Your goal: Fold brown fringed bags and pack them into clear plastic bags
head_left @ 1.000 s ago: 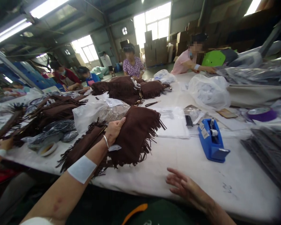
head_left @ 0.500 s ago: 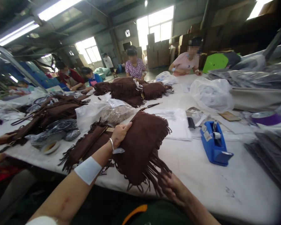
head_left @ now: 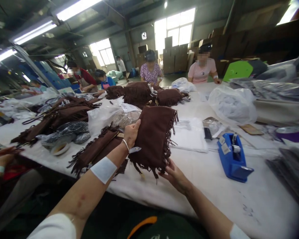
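A dark brown fringed bag (head_left: 153, 136) is held up slantwise over the table's near side. My left hand (head_left: 131, 133) is closed on its left edge, thumb on the front face; the other fingers are mostly hidden. At the bag's lower right corner, my right hand (head_left: 175, 177) has thumb and fingers around the fringe strands, some fingertips hidden behind them. Under my left forearm lies a second brown fringed bag (head_left: 99, 149), with a zip along it. A clear plastic bag (head_left: 107, 116) with a paper label lies just behind.
A blue tape dispenser (head_left: 230, 159) stands to the right, near white sheets (head_left: 189, 136). More brown fringed bags (head_left: 137, 94) lie farther back and at left. A small dish (head_left: 59, 148) sits by dark wrapped packs. Other people work around the table; a co-worker's hands (head_left: 2, 159) are at far left.
The held bag has turned more upright, and its fringe hangs straighter. My right hand has moved up and left from the pulled-out strands to the bag's corner. The view has shifted slightly.
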`<act>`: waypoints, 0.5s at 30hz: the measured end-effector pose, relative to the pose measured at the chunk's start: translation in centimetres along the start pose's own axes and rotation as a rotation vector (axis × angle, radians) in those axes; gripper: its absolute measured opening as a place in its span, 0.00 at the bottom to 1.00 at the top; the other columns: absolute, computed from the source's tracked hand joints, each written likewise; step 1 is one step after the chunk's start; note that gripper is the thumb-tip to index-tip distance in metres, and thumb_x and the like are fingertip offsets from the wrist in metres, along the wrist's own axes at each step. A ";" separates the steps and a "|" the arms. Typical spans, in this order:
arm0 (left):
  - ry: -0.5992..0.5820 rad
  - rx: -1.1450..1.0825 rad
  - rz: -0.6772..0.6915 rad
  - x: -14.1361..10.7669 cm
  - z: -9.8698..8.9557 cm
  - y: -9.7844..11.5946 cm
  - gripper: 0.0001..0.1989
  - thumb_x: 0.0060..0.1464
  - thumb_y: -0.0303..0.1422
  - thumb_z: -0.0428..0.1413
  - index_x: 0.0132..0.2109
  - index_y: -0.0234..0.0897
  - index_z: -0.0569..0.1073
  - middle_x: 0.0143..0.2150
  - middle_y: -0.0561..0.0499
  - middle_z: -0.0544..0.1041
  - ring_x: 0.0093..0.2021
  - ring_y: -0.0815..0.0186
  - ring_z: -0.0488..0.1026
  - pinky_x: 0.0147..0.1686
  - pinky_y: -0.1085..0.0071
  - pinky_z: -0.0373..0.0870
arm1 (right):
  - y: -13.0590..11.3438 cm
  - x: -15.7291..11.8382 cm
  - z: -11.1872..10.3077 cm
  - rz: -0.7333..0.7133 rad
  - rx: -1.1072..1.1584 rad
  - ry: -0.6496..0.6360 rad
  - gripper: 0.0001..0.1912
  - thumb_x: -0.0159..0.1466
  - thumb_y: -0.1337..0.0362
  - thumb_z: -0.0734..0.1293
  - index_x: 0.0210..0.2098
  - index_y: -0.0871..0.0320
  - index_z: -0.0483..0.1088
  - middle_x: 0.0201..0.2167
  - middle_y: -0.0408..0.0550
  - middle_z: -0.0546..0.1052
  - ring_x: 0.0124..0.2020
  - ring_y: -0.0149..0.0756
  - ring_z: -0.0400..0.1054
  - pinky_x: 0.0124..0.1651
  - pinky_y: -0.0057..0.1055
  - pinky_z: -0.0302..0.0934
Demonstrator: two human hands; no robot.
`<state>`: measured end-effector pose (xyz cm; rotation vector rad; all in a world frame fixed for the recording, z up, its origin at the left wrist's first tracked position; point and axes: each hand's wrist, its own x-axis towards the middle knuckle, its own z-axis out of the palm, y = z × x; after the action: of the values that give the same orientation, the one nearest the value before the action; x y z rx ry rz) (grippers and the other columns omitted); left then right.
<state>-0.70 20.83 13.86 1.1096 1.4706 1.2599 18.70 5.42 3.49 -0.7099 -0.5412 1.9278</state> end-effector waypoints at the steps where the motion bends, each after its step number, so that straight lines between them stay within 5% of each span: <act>1: 0.014 -0.008 0.004 -0.1 0.2 0.0 0.27 0.42 0.56 0.57 0.25 0.32 0.72 0.19 0.53 0.70 0.20 0.72 0.61 0.19 0.75 0.56 | 0.2 0.4 0.9 -0.029 0.033 0.016 0.29 0.52 0.60 0.74 0.52 0.48 0.64 0.54 0.47 0.68 0.48 0.37 0.64 0.44 0.33 0.62; 4: 0.059 -0.007 0.018 0.0 0.1 -0.2 0.28 0.43 0.57 0.56 0.23 0.32 0.71 0.19 0.53 0.69 0.19 0.73 0.60 0.19 0.75 0.56 | 1.5 -1.1 1.4 -0.025 0.184 0.102 0.19 0.52 0.64 0.74 0.43 0.53 0.69 0.38 0.44 0.72 0.31 0.26 0.63 0.24 0.20 0.56; 9: 0.097 -0.038 0.003 0.5 -0.4 -0.9 0.29 0.41 0.57 0.57 0.22 0.31 0.70 0.18 0.53 0.68 0.19 0.73 0.59 0.18 0.75 0.54 | 3.2 -8.8 -4.8 0.079 0.457 0.016 0.12 0.51 0.66 0.75 0.26 0.55 0.66 0.21 0.37 0.62 0.18 0.20 0.52 0.15 0.14 0.50; 11: 0.120 -0.083 0.002 0.8 -0.4 -0.9 0.28 0.41 0.57 0.58 0.21 0.32 0.69 0.18 0.53 0.67 0.19 0.73 0.59 0.18 0.75 0.55 | 3.2 -10.5 -7.2 0.064 0.447 0.117 0.10 0.53 0.65 0.73 0.29 0.53 0.68 0.25 0.38 0.67 0.22 0.21 0.61 0.20 0.15 0.59; 13: 0.148 -0.111 0.012 1.1 -0.2 -0.6 0.27 0.41 0.56 0.59 0.20 0.33 0.67 0.17 0.54 0.66 0.19 0.73 0.58 0.18 0.75 0.55 | 2.6 -10.1 -8.3 0.063 0.314 0.225 0.13 0.56 0.61 0.71 0.41 0.50 0.70 0.38 0.43 0.73 0.38 0.28 0.69 0.39 0.23 0.68; 15: 0.169 -0.126 0.024 1.1 0.1 -0.2 0.26 0.41 0.54 0.59 0.19 0.34 0.66 0.18 0.54 0.66 0.19 0.74 0.58 0.18 0.75 0.55 | 1.6 -7.7 -7.7 0.063 0.109 0.201 0.25 0.58 0.56 0.69 0.53 0.50 0.64 0.53 0.49 0.69 0.55 0.38 0.62 0.58 0.37 0.58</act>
<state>-0.83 21.93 13.61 0.9592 1.4822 1.4721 25.66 -1.67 -1.24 -0.8472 -0.2903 1.9012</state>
